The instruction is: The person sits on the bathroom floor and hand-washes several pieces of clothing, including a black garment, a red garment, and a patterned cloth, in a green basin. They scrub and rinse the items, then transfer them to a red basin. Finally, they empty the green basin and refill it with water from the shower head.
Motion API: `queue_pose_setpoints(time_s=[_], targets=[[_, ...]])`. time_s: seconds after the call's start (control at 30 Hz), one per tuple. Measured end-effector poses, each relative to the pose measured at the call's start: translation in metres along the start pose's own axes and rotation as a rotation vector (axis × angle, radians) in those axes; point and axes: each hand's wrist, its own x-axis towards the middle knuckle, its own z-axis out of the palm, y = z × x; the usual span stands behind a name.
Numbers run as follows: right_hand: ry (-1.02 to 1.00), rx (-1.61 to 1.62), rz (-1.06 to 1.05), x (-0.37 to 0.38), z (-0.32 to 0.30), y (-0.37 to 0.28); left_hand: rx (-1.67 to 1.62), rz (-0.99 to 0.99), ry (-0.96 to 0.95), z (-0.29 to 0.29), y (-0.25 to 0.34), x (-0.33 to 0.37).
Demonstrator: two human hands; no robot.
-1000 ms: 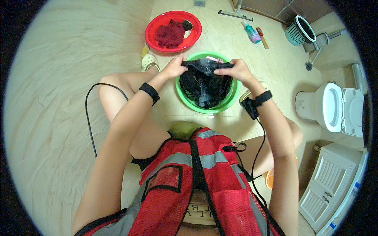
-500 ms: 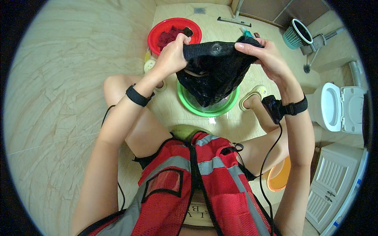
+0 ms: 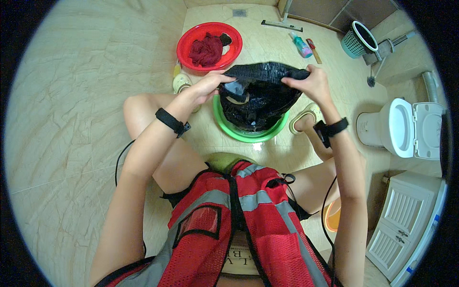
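Midway, by the look of it: black garment open above the green basin

You have the black garment [image 3: 260, 103] spread by its wide band, roughly level between your two hands, with the body of it hanging over the green basin [image 3: 253, 137]. Your left hand [image 3: 206, 88] pinches one end of the band, and your right hand [image 3: 313, 85] grips the other, thumb on the near face and fingers behind. The cloth is glossy and looks wet; whether its lower edge touches the basin or anything inside is hard to tell.

As for progress, the opening is already stretched wide, but the piece is not yet released. Beyond your left hand, the red basin [image 3: 233, 61] holds a dark red cloth [image 3: 205, 50], apart from the black one. What else lies in the green basin is hidden beneath the garment, so how much remains cannot be judged.
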Motion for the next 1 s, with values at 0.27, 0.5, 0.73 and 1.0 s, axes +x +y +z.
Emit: queue_pose_setpoints(time_s=[0.27, 0.5, 0.73, 1.0], targets=[[0.551, 0.14, 0.098, -0.008, 0.096, 0.079, 0.011, 0.023, -0.128, 0.042, 0.018, 0.0], [0.119, 0.01, 0.423, -0.019, 0.121, 0.069, 0.053, 0.077, -0.079, 0.056, 0.034, -0.014], [0.01, 0.551, -0.134, -0.059, 0.106, -0.015, -0.195, -0.028, -0.04, 0.054, 0.039, -0.015], [0.029, 0.435, -0.394, -0.034, 0.133, -0.011, -0.243, 0.058, -0.098, 0.051, 0.053, -0.027]])
